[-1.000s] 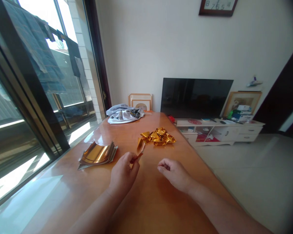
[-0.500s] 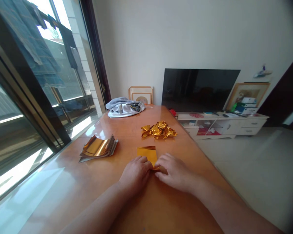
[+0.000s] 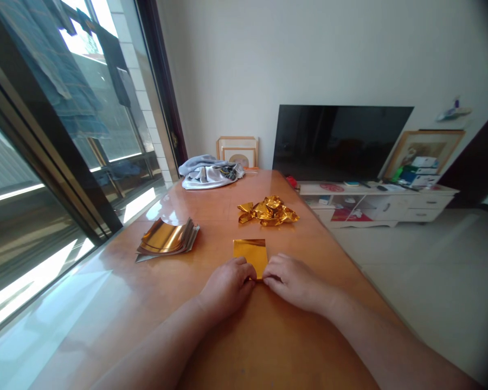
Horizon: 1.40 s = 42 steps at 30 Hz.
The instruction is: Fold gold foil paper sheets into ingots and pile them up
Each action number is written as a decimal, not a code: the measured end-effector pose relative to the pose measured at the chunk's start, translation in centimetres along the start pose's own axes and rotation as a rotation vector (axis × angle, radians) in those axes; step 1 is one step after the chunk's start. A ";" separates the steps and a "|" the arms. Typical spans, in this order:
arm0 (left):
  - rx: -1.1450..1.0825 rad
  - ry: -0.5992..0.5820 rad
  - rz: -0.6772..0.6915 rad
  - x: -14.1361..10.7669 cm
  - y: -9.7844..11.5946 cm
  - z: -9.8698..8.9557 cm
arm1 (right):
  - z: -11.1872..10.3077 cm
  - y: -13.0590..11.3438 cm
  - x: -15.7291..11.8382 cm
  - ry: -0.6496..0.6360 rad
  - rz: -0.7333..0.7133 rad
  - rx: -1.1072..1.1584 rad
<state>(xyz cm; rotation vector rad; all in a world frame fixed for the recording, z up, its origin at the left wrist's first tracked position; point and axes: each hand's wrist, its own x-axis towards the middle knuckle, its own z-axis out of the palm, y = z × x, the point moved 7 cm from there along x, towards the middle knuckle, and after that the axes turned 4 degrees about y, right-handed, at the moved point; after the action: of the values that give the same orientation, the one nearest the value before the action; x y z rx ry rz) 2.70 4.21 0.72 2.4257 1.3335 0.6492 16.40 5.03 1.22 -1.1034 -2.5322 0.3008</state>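
Observation:
A sheet of gold foil paper [image 3: 250, 250] lies flat on the table, its near edge between my two hands. My left hand [image 3: 230, 281] pinches the near left part of that edge, fingers curled over it. At the near right corner, my right hand [image 3: 290, 281] closes thumb and fingers on the same sheet. Beyond the sheet sit several crumpled or folded gold foil pieces [image 3: 268, 211]. To the left rests a stack of gold foil sheets [image 3: 166, 238], curling up at the edges.
The glossy wooden table [image 3: 211, 346] ends along a right edge above the tiled floor. A grey bundle of cloth [image 3: 209, 176] lies at its far end, near framed pictures [image 3: 238, 149]. A television [image 3: 337, 143] stands on a white cabinet [image 3: 402, 208]. Glass sliding doors [image 3: 65, 179] flank the left.
My right hand's fingers have drawn together on the sheet's near edge, which now looks straighter and flatter. The view has shifted slightly.

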 end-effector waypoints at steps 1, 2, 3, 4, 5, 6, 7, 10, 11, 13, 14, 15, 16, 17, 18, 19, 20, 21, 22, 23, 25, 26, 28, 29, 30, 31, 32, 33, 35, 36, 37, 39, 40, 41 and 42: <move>-0.002 -0.005 -0.012 0.0 -0.2 -0.1 | 0.0 0.0 0.0 0.002 0.002 0.003; -0.003 -0.011 -0.025 0.0 -0.4 -0.3 | 0.0 0.1 0.0 0.004 0.004 0.007; -0.003 -0.020 -0.038 -0.1 -0.7 -0.5 | 0.1 0.2 0.0 0.005 0.009 0.015; -0.004 -0.033 -0.050 -0.1 -1.0 -0.7 | 0.1 0.3 0.1 0.008 0.017 0.026; -0.006 -0.049 -0.057 -0.1 -1.2 -0.9 | 0.1 0.4 0.1 0.011 0.029 0.041; -0.012 -0.070 -0.060 -0.2 -1.4 -1.1 | 0.2 0.6 0.1 0.012 0.043 0.062; -0.022 -0.088 -0.057 -0.2 -1.6 -1.2 | 0.3 0.8 0.1 0.014 0.059 0.086; -0.052 -0.111 -0.047 -0.4 -2.0 -1.5 | 0.7 1.4 0.2 0.021 0.102 0.166; -0.058 -0.114 -0.048 -0.5 -2.1 -1.5 | 0.9 1.6 0.2 0.027 0.117 0.188; -0.065 -0.114 -0.072 -0.5 -2.5 -1.6 | 1.1 1.9 0.3 0.045 0.148 0.217; -0.067 -0.113 -0.093 -0.5 -2.7 -1.6 | 1.3 2.1 0.3 0.055 0.166 0.224; -0.069 -0.111 -0.121 -0.5 -3.0 -1.6 | 1.4 2.3 0.4 0.065 0.187 0.228; -0.073 -0.108 -0.152 -0.5 -3.3 -1.6 | 1.5 2.5 0.4 0.074 0.211 0.230; -0.079 -0.103 -0.185 -0.6 -3.5 -1.6 | 1.6 2.8 0.4 0.084 0.238 0.232; -0.089 -0.101 -0.215 -0.6 -3.8 -1.5 | 1.7 3.1 0.4 0.092 0.268 0.233; -0.104 -0.103 -0.239 -0.6 -3.9 -1.4 | 1.8 3.4 0.3 0.100 0.297 0.235; -0.120 -0.107 -0.258 -0.6 -4.0 -1.2 | 1.8 3.7 0.3 0.104 0.322 0.239; -0.135 -0.111 -0.275 -0.6 -4.1 -1.0 | 1.9 4.0 0.3 0.104 0.341 0.248; -0.145 -0.115 -0.290 -0.5 -4.2 -0.9 | 2.0 4.2 0.3 0.101 0.351 0.258; -0.148 -0.117 -0.305 -0.5 -4.2 -0.7 | 2.0 4.3 0.3 0.096 0.354 0.269; -0.129 -0.108 -0.338 -0.5 -4.4 -0.6 | 2.0 4.4 0.3 0.093 0.350 0.279; -0.113 -0.101 -0.350 -0.5 -4.4 -0.7 | 2.0 4.4 0.3 0.094 0.348 0.274; -0.077 -0.097 -0.363 -0.4 -4.3 -0.8 | 1.9 4.3 0.4 0.096 0.352 0.251; -0.059 -0.099 -0.367 -0.4 -4.2 -0.9 | 1.9 4.3 0.4 0.095 0.357 0.239; -0.044 -0.104 -0.371 -0.5 -4.1 -1.0 | 1.9 4.4 0.4 0.093 0.365 0.227; -0.030 -0.109 -0.376 -0.5 -4.0 -1.0 | 1.8 4.4 0.4 0.092 0.374 0.217; -0.020 -0.113 -0.380 -0.5 -3.9 -1.1 | 1.8 4.5 0.4 0.093 0.383 0.207; -0.011 -0.116 -0.385 -0.5 -3.8 -1.2 | 1.8 4.6 0.4 0.094 0.391 0.200; 0.004 -0.120 -0.396 -0.5 -3.6 -1.3 | 1.8 4.8 0.4 0.091 0.394 0.192; 0.009 -0.122 -0.401 -0.5 -3.5 -1.4 | 1.8 4.8 0.4 0.088 0.389 0.194; 0.012 -0.123 -0.403 -0.5 -3.5 -1.4 | 1.8 4.8 0.4 0.085 0.381 0.198; 0.009 -0.124 -0.401 -0.5 -3.5 -1.4 | 1.9 4.9 0.4 0.081 0.373 0.205; 0.006 -0.123 -0.397 -0.5 -3.5 -1.3 | 1.9 4.9 0.4 0.081 0.376 0.205; 0.003 -0.121 -0.394 -0.5 -3.5 -1.3 | 1.9 5.0 0.3 0.082 0.383 0.202; 0.003 -0.118 -0.392 -0.5 -3.5 -1.3 | 1.9 5.0 0.3 0.083 0.391 0.196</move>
<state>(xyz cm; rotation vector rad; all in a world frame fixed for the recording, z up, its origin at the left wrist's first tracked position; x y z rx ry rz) -0.72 5.68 0.08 2.0780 1.6911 0.3942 18.73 8.55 -2.09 -1.4901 -2.1482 0.5773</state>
